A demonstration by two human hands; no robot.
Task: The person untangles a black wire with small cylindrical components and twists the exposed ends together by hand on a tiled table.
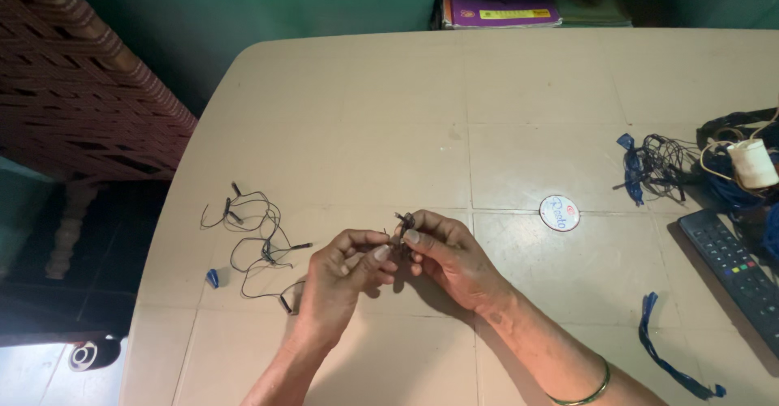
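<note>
My left hand (pixel 345 280) and my right hand (pixel 450 260) meet over the beige table (pixel 527 106), fingertips pinched together on a small dark knotted piece of thread (pixel 402 226). Black thread runs from my left hand to a loose tangle of black threads with small tips (pixel 256 236) lying on the table to the left. A thin green bangle (pixel 588 390) sits on my right wrist.
At the right lie a bundle of dark and blue threads (pixel 653 167), a white spool (pixel 753 163), a black remote control (pixel 734 272) and a blue ribbon strip (pixel 661 349). A round sticker (pixel 559 212) and a small blue scrap (pixel 213 278) are nearer. Books (pixel 503 7) stand behind the table.
</note>
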